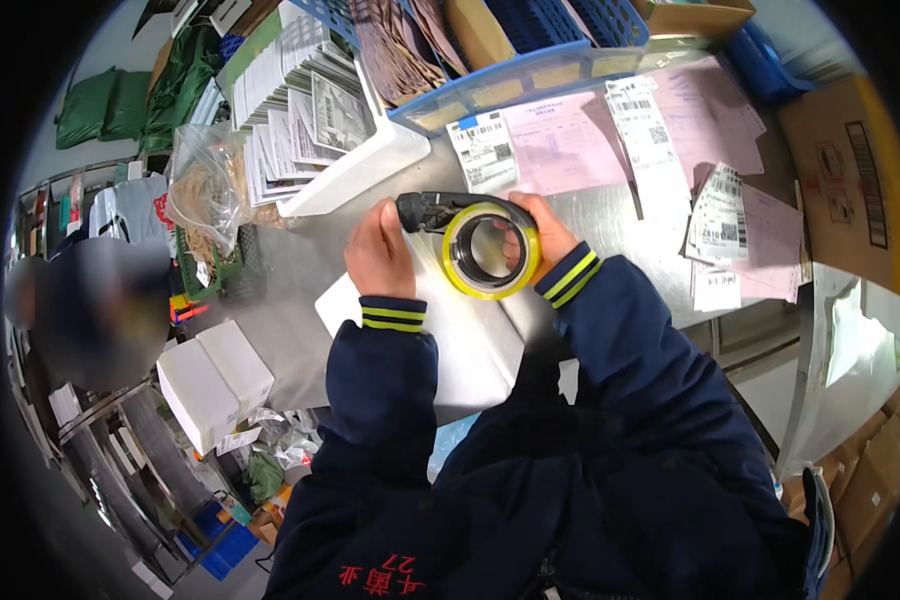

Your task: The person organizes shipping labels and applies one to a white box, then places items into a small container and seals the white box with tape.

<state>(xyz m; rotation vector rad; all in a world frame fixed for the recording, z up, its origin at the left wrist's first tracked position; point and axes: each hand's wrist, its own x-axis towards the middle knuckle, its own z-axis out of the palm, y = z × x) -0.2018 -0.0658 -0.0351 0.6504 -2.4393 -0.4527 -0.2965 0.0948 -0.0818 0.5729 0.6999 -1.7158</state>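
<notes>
A black tape dispenser point(432, 212) carrying a roll of yellow-edged tape point(490, 290) is raised over the workbench. My right hand point(550, 238) wraps round the dispenser's right side, its fingers reaching toward the roll's core. At the dispenser's left end, my left hand point(381, 252) has its fingers pressed together, right beside the black head. What those fingertips pinch, if anything, is hidden. Below both hands lies a white box point(460, 350), flat on the bench's near edge and partly covered by my left sleeve.
Pink sheets point(565, 140) and printed label slips point(650, 135) cover the bench's back right. A blue basket point(530, 75) stands behind; a white bin point(370, 165) of cards is at back left. White cartons point(210, 385) sit left, near a blurred person point(100, 310). A brown carton point(840, 180) stands right.
</notes>
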